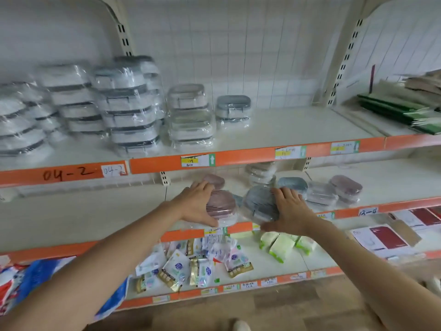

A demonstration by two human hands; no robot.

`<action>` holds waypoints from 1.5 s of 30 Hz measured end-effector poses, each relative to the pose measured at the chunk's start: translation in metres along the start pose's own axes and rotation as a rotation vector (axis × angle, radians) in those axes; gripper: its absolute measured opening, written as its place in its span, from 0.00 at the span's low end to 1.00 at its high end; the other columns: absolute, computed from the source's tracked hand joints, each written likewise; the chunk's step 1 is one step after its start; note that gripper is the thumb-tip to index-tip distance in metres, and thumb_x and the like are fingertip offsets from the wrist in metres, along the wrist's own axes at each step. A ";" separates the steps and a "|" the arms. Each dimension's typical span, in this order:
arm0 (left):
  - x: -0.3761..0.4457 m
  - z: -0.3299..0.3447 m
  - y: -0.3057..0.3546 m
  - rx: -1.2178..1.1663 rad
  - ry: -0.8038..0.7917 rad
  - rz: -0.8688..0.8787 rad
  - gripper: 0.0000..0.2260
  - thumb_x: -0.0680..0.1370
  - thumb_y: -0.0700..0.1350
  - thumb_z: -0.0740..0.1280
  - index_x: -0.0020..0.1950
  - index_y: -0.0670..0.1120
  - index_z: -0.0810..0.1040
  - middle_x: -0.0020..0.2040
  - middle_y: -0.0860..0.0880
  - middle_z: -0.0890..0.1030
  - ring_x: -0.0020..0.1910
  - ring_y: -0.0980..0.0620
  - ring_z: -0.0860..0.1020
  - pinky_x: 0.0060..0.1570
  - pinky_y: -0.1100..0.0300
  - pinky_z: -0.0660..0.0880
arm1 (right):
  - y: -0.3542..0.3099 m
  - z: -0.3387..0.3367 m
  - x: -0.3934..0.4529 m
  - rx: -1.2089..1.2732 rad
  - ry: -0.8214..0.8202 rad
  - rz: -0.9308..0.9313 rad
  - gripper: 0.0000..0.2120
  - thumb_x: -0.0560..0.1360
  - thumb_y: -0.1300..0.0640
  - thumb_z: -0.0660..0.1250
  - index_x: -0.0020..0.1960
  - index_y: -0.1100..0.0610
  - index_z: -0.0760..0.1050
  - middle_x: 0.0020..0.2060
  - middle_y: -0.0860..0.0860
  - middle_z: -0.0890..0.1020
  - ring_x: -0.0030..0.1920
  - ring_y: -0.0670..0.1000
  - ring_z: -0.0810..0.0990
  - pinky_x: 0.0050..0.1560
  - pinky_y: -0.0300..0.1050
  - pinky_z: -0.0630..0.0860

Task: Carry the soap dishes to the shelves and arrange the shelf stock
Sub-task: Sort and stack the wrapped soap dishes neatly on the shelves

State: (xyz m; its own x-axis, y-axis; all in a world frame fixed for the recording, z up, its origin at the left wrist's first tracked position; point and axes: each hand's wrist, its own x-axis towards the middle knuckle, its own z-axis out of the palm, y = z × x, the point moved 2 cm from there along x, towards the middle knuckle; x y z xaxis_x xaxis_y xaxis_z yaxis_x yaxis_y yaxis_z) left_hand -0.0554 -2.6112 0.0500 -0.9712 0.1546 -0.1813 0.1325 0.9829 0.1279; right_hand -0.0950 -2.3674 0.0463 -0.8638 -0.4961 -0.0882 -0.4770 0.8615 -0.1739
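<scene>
On the middle shelf (71,218), my left hand (198,204) grips a pink wrapped soap dish (222,204) from its left side, thumb under its front edge. Beside it, my right hand (290,211) grips a grey-blue wrapped soap dish (259,204) from the right, and that dish sits tilted at the shelf's front edge. More soap dishes lie behind: a pink one (214,181), a blue one (292,183), a pink stack (346,187) and clear wrapped ones (319,195).
The upper shelf (298,125) holds stacks of wrapped lidded boxes (126,106) on the left and green packs (401,111) on the right. The lower shelf carries loose sachets (195,263) and green-white packs (281,244). Red-printed cartons (381,237) lie at the right.
</scene>
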 end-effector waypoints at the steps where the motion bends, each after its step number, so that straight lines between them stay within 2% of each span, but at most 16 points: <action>1: -0.005 -0.017 0.003 0.003 0.027 0.005 0.42 0.68 0.61 0.73 0.73 0.43 0.59 0.69 0.47 0.63 0.68 0.47 0.61 0.68 0.53 0.63 | -0.003 -0.015 -0.001 -0.008 0.018 -0.009 0.50 0.65 0.33 0.70 0.74 0.57 0.51 0.67 0.54 0.63 0.68 0.57 0.61 0.69 0.50 0.57; 7: -0.011 -0.093 0.013 -0.050 0.235 -0.031 0.43 0.63 0.67 0.71 0.70 0.46 0.64 0.62 0.49 0.66 0.63 0.49 0.65 0.62 0.56 0.66 | 0.000 -0.092 0.025 -0.005 0.164 -0.024 0.49 0.64 0.37 0.73 0.74 0.57 0.54 0.67 0.54 0.64 0.67 0.57 0.62 0.68 0.49 0.59; 11: 0.011 -0.122 0.027 -0.083 0.318 -0.014 0.40 0.65 0.62 0.74 0.70 0.46 0.65 0.62 0.49 0.64 0.61 0.50 0.67 0.61 0.55 0.69 | 0.017 -0.124 0.058 -0.034 0.194 -0.024 0.49 0.65 0.36 0.73 0.74 0.56 0.53 0.67 0.54 0.64 0.67 0.57 0.62 0.68 0.50 0.59; 14: 0.047 -0.139 0.039 -0.097 0.355 0.014 0.41 0.66 0.59 0.75 0.73 0.47 0.63 0.63 0.47 0.63 0.63 0.49 0.67 0.63 0.56 0.69 | 0.042 -0.144 0.088 -0.042 0.219 -0.010 0.50 0.64 0.36 0.73 0.75 0.56 0.52 0.68 0.54 0.63 0.68 0.57 0.62 0.68 0.51 0.59; 17: 0.091 -0.148 0.049 -0.077 0.360 0.015 0.43 0.67 0.59 0.75 0.75 0.45 0.60 0.66 0.46 0.64 0.67 0.48 0.64 0.66 0.53 0.66 | 0.076 -0.158 0.122 -0.045 0.208 -0.008 0.50 0.64 0.37 0.74 0.75 0.55 0.52 0.68 0.53 0.63 0.68 0.57 0.61 0.68 0.51 0.59; 23: 0.167 -0.143 0.050 0.011 0.229 -0.065 0.39 0.69 0.56 0.75 0.72 0.41 0.62 0.69 0.46 0.66 0.67 0.47 0.66 0.63 0.58 0.64 | 0.123 -0.193 0.194 -0.019 0.224 -0.027 0.49 0.65 0.40 0.74 0.75 0.56 0.53 0.69 0.55 0.63 0.69 0.57 0.60 0.68 0.52 0.60; 28: 0.193 -0.129 0.039 0.110 0.131 -0.121 0.34 0.71 0.54 0.73 0.70 0.41 0.63 0.69 0.44 0.67 0.68 0.46 0.66 0.64 0.58 0.62 | 0.093 -0.207 0.262 0.114 0.181 -0.249 0.46 0.66 0.43 0.75 0.75 0.54 0.55 0.68 0.56 0.61 0.68 0.57 0.60 0.69 0.50 0.62; 31: 0.200 -0.123 0.033 0.120 0.144 -0.130 0.32 0.71 0.53 0.72 0.69 0.42 0.65 0.67 0.45 0.69 0.65 0.46 0.67 0.64 0.57 0.63 | 0.059 -0.202 0.297 0.142 0.149 -0.378 0.46 0.66 0.45 0.76 0.76 0.54 0.56 0.68 0.56 0.62 0.68 0.57 0.61 0.69 0.48 0.62; 34: 0.200 -0.118 0.030 0.155 0.190 -0.119 0.33 0.71 0.53 0.71 0.70 0.43 0.64 0.68 0.45 0.67 0.68 0.46 0.65 0.69 0.56 0.61 | 0.033 -0.193 0.325 0.096 0.124 -0.435 0.45 0.67 0.44 0.75 0.76 0.53 0.55 0.71 0.54 0.62 0.71 0.56 0.61 0.71 0.49 0.58; 37: 0.190 -0.119 0.035 0.194 0.229 -0.107 0.39 0.72 0.56 0.71 0.76 0.41 0.57 0.76 0.43 0.57 0.75 0.46 0.57 0.74 0.56 0.52 | 0.018 -0.182 0.340 -0.013 0.088 -0.440 0.45 0.69 0.42 0.72 0.77 0.52 0.51 0.76 0.53 0.54 0.76 0.53 0.51 0.74 0.55 0.48; 38: 0.185 -0.120 0.037 0.197 0.263 -0.097 0.39 0.73 0.56 0.70 0.76 0.41 0.57 0.76 0.44 0.57 0.75 0.46 0.57 0.74 0.57 0.51 | 0.017 -0.181 0.342 -0.044 0.079 -0.429 0.46 0.70 0.41 0.71 0.78 0.52 0.49 0.77 0.52 0.49 0.77 0.52 0.46 0.75 0.56 0.45; 41: 0.169 -0.116 0.041 0.192 0.412 -0.007 0.27 0.73 0.54 0.69 0.67 0.42 0.69 0.66 0.46 0.69 0.67 0.47 0.67 0.67 0.56 0.63 | 0.019 -0.185 0.326 -0.058 0.120 -0.433 0.47 0.71 0.39 0.69 0.78 0.52 0.45 0.78 0.51 0.43 0.77 0.52 0.41 0.75 0.54 0.42; 43: 0.157 -0.110 0.046 0.197 0.436 0.050 0.17 0.72 0.51 0.67 0.56 0.42 0.76 0.57 0.46 0.75 0.58 0.47 0.75 0.56 0.56 0.71 | 0.023 -0.187 0.301 -0.015 0.175 -0.476 0.43 0.72 0.41 0.69 0.77 0.52 0.50 0.77 0.50 0.47 0.77 0.52 0.46 0.74 0.51 0.46; 45: 0.143 -0.102 0.051 0.191 0.440 0.100 0.13 0.71 0.51 0.62 0.47 0.44 0.78 0.47 0.47 0.78 0.47 0.48 0.79 0.43 0.58 0.75 | 0.027 -0.182 0.265 -0.009 0.223 -0.514 0.36 0.74 0.44 0.68 0.76 0.53 0.57 0.76 0.51 0.55 0.74 0.53 0.55 0.71 0.49 0.53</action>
State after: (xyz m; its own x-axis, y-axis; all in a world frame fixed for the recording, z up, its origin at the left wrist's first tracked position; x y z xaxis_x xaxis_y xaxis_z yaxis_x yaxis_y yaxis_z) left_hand -0.2074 -2.5491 0.1305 -0.9379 0.2323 0.2577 0.2230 0.9726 -0.0653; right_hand -0.3663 -2.4562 0.1965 -0.5329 -0.8183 0.2155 -0.8462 0.5165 -0.1311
